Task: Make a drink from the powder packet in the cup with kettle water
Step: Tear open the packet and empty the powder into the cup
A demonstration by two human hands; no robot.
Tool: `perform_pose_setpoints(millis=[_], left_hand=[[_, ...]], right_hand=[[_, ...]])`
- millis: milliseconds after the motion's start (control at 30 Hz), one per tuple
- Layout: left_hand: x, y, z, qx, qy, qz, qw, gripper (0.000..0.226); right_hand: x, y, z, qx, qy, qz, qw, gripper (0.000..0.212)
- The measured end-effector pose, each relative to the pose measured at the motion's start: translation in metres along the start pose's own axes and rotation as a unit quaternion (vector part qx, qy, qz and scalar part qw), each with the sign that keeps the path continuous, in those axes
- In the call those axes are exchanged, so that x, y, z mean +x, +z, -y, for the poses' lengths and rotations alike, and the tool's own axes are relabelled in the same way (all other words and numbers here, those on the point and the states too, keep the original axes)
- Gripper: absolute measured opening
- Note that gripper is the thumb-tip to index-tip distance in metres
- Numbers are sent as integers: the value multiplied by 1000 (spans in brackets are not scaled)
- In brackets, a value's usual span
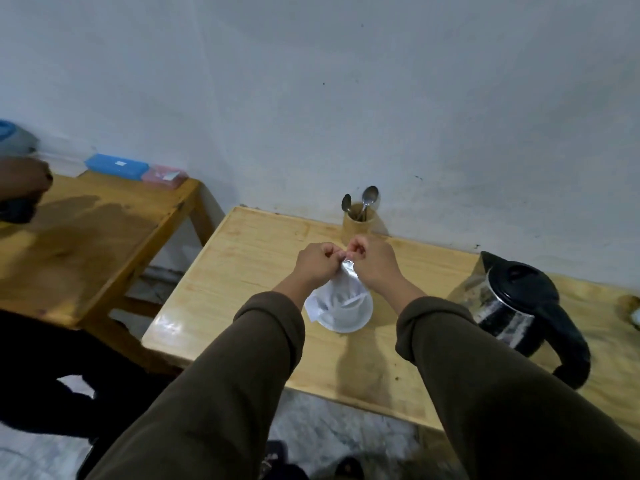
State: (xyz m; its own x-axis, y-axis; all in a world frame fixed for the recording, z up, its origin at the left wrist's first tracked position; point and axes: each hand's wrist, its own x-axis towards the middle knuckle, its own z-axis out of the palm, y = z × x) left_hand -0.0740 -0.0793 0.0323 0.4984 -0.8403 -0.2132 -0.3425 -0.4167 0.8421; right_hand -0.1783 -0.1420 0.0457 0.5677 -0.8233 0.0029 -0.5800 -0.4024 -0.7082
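Left hand (317,263) and right hand (372,259), both pinched on the packet's (348,268) top edge, above the cup (346,313) on the bench (242,271). Packet hangs lengthwise toward the cup. Behind: spoon holder (359,225); right: kettle (519,306).

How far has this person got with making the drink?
Early on. Laid out: a white cup on the table, the kettle to its right, spoons in a holder by the wall. In hand: the left hand and right hand pinch the packet above the cup, apparently tearing it. Left: tipping powder in, pouring water, probably stirring.
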Motion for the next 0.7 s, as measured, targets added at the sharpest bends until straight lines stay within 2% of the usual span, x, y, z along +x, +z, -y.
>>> perform_pose_setpoints(millis=[333, 500, 600, 700], left_hand=[[12, -11, -10, -103, -132, 43, 985, 28], [17, -11, -9, -106, -145, 49, 983, 32], [18, -10, -11, -89, -150, 69, 982, 34], [20, -10, -12, -132, -158, 91, 974, 36]], right_hand=[[3, 17, 8, -91, -72, -52, 992, 23], [2, 23, 10, -107, -97, -65, 987, 30], [-1, 23, 9, -120, -114, -67, 984, 26], [-3, 21, 8, -138, -131, -70, 979, 27]])
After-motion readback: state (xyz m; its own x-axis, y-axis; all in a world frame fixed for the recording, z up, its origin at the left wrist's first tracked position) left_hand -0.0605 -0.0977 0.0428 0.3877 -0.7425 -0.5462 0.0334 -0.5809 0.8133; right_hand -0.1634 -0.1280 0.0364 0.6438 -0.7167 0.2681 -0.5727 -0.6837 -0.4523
